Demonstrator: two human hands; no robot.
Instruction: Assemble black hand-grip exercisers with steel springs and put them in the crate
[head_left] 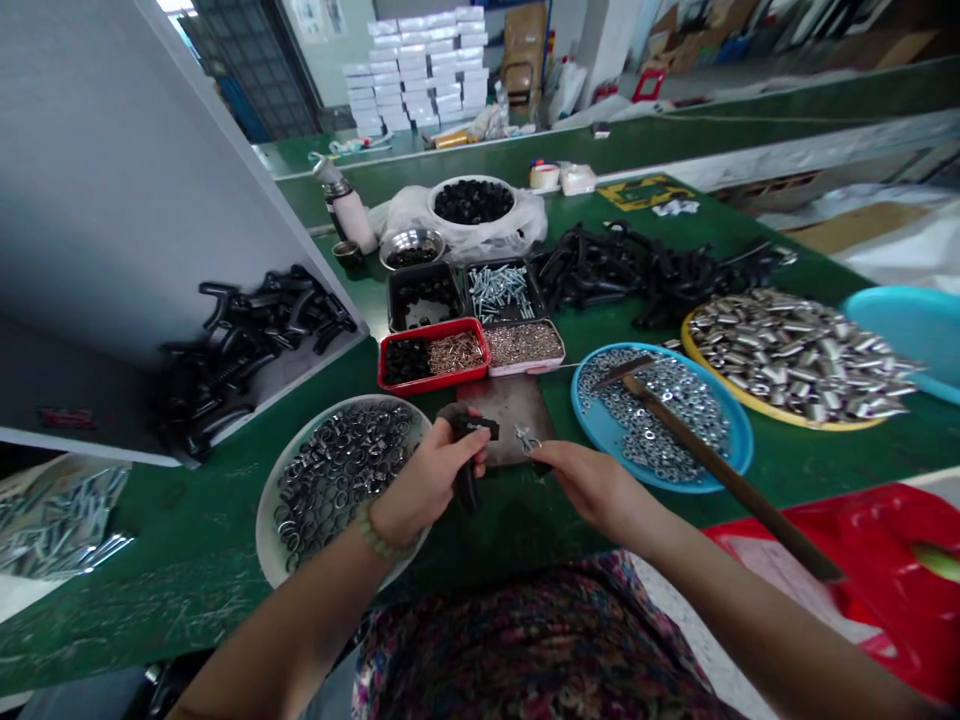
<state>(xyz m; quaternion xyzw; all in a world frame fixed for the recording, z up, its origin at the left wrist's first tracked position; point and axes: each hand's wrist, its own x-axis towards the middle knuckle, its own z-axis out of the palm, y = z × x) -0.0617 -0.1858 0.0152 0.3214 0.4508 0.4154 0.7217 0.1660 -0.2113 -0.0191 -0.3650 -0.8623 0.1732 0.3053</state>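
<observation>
Bare forearms [292, 625] reach over the counter [172, 590], left fingers [457, 447] closed round a black part [467, 488], right fingers [559, 458] pinching a small clip [527, 440] above a steel plate [502, 400] — one slip could drop it among the washers [652, 420].

On a workbench [180, 590], a bowl of metal rings [264, 520] sits near the front edge, left of a metal plate [510, 400]. Over the plate, the left hand [424, 480] grips a fitting [466, 485], and the right hand [600, 490] pinches a small clip [526, 438]. To the right, a hammer [720, 470] lies across a tray of washers [739, 440]. Farther right sits a tray of metal sleeves [750, 422]. Behind the plate stands a tray of bolts [466, 290], with a heap of fittings [660, 270] to its right.
</observation>
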